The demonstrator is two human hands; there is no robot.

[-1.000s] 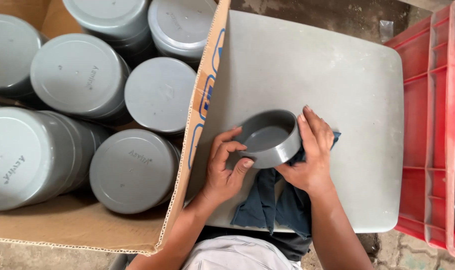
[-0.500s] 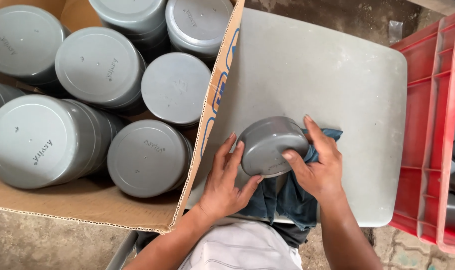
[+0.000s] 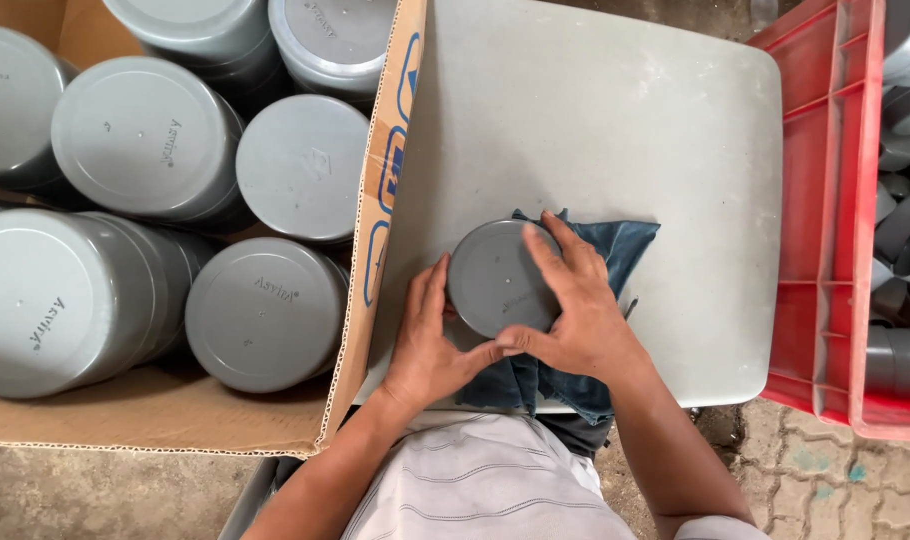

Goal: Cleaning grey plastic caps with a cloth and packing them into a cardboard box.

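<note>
Grey cap: a round grey plastic cap [image 3: 497, 275] was seen lying closed face up on the grey table top [image 3: 615, 120], towards the near edge, with its right side resting over a dark blue cloth [image 3: 615, 250].

Left hand: the left hand [image 3: 430, 335] was laid against the cap's left rim, fingers extended along the edge and thumb reaching under the near side; it was held partly open, cupping the cap rather than closed around it.

Right hand: the right hand [image 3: 575, 305] was pressed flat on the cap's top and right side, fingers spread across the face and thumb pointing left along the near rim. The cap was held between the two hands.

Cloth: the cloth was spread under the right hand, and part of it was seen hanging over the table's near edge onto the lap.

Cardboard box: an open cardboard box [image 3: 155, 420] was noted just left of the table, its flap leaning against the table edge. It was filled with stacks of similar grey caps [image 3: 265, 310], flat faces up.

Red crate: a red plastic crate [image 3: 825, 250] was recorded just right of the table, holding grey pipe fittings [image 3: 905, 240].

Ground: paved ground [image 3: 835, 480] was visible below the crate.
</note>
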